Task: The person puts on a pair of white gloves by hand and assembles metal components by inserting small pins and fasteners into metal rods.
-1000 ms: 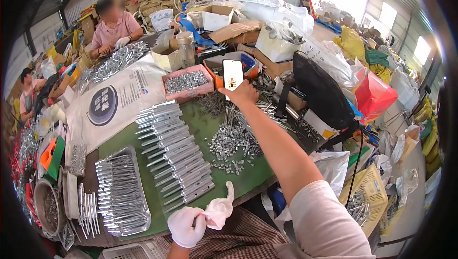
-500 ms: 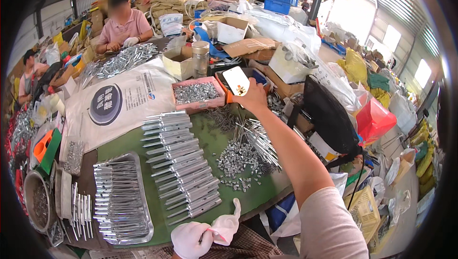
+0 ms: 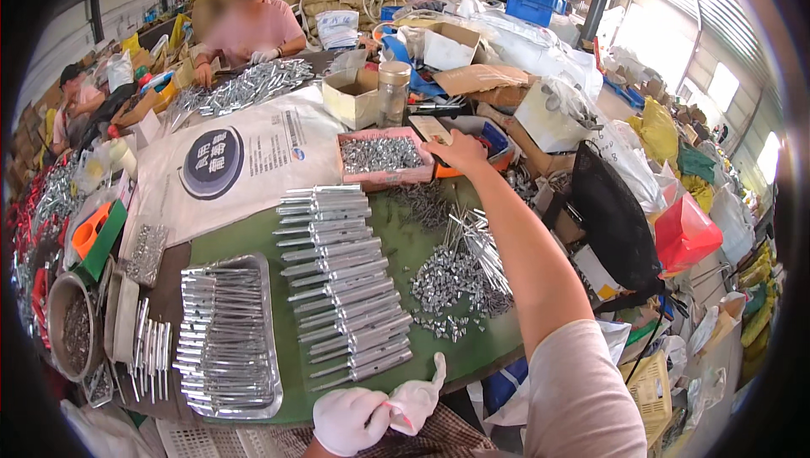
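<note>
My right hand (image 3: 460, 152), bare, reaches to the far side of the table with its fingers closed round a phone (image 3: 431, 128). The phone is tilted beside a pink box (image 3: 384, 157) of small metal parts, by an orange-edged bin (image 3: 499, 159). At the near table edge my left hand (image 3: 348, 420), in a white glove, is closed on a limp, empty white glove (image 3: 419, 397). Beyond it, metal rod-like pieces (image 3: 346, 276) lie in a long stack on the green mat (image 3: 245, 238). Right of them is a heap of small metal pieces (image 3: 456, 276) with thin rods.
A metal tray (image 3: 274, 378) full of rods stands left of the stack, near a round bowl (image 3: 63, 327). A printed white sack (image 3: 278, 133) covers the far left table. Across it, a person (image 3: 257, 27) sits behind piled metal parts. A black bag (image 3: 612, 222) stands right of my arm.
The phone has dropped and tilted flatter as my right hand lowered beside the pink box. My left hand keeps the empty glove. The whole view has shifted slightly.
</note>
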Available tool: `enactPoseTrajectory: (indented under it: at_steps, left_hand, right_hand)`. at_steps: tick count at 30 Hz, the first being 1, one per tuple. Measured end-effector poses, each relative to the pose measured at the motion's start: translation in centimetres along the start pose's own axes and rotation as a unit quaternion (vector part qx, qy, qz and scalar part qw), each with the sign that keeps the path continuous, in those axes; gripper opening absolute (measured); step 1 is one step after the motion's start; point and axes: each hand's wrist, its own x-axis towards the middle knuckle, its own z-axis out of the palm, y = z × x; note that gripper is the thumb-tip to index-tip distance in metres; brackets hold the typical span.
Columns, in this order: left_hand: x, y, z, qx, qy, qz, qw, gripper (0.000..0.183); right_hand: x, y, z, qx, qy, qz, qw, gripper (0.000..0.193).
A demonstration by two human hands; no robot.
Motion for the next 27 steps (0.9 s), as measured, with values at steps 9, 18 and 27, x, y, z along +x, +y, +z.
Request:
enactPoseTrajectory:
  at_steps: [9,18,27]
  left_hand:
    - [0.2,-0.5,0.2,-0.025,0.009,-0.012,1.000,0.008]
    - [2.5,4.2,-0.4,-0.187,0.051,-0.051,0.980,0.019]
    - [2.8,9.0,0.3,-0.080,0.119,0.158,0.977,0.031]
  right_hand:
    - [-12.6,-1.2,-4.4,0.193,0.144,-0.263,0.934,0.052]
    - [-43.2,-4.6,-4.8,0.206,0.105,-0.561,0.795,0.032]
    - [-43.9,-0.2,-2.7,0.110,0.089,-0.342,0.929,0.034]
